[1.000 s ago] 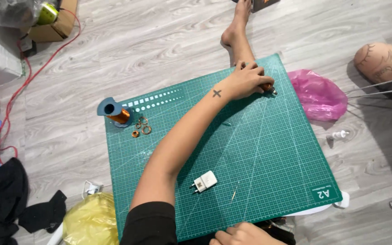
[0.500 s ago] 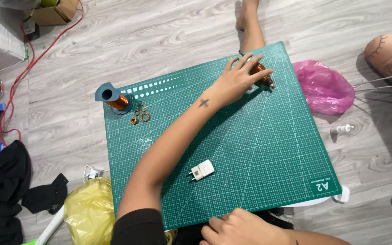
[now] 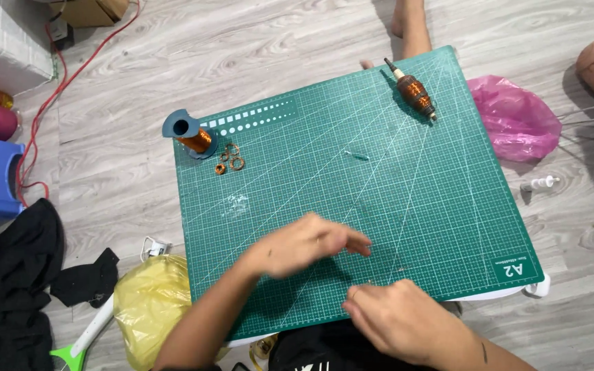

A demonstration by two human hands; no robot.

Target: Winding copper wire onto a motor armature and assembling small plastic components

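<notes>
Green cutting mat [image 3: 393, 206] lies on a grey wood-look floor [image 3: 276, 55]; everything below is placed relative to the mat. Left hand [image 3: 307, 244] hovers over the mat's near-middle part, blurred, fingers loosely extended and slightly apart, pointing toward the mat's right side, nothing visibly held. Right hand [image 3: 397, 319] sits at the mat's near edge, just beside the left hand, fingers curled inward; whether they pinch anything cannot be told. White plug seen nowhere; spot under the hands is hidden. Copper-wound rod [image 3: 412, 90] with a pale tip lies tilted on the mat's far right corner, well apart from both hands. Blue spool of copper wire [image 3: 187, 134] lies on the mat's far left corner, and three small copper rings [image 3: 229, 160] sit on the mat just beside it. A tiny thin piece [image 3: 359, 155] rests near the mat's centre. Pink plastic bag [image 3: 513, 117] is on the floor off the mat's right edge, small white bottle [image 3: 540, 184] near it. Yellow plastic bag [image 3: 149, 306] is off the mat's near left corner, black cloth [image 3: 15, 275] further left. A bare foot [image 3: 410, 27] rests beyond the mat's far edge.
</notes>
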